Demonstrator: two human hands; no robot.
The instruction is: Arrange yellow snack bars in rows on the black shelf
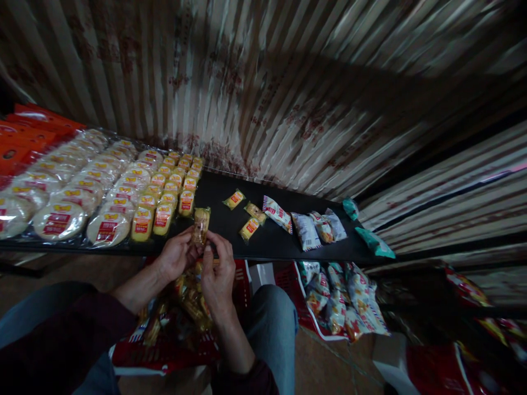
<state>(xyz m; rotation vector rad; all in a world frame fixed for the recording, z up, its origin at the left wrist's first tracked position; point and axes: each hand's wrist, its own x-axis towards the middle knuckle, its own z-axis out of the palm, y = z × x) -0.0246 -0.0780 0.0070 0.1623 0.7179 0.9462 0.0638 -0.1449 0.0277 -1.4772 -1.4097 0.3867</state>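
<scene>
Both hands on one small packet [201, 222], held upright at the front edge of a black shelf [216, 189]: left hand [178, 253] pinching its lower left, right hand [219, 271] with fingertips closed at its lower right. Left along shelf: yellow cakes [163, 216] in rows, then round breads [107, 226]. Right: loose packets, snack bags [305, 231], green bags [375, 242]. Red basket [247, 285] of packets below the hands.

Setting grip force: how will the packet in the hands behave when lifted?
The packet is probably light, looking small beside the left hand and right hand. Its shiny wrapper may slip. It stands straight above the fingers, so likely isn't floppy.
</scene>
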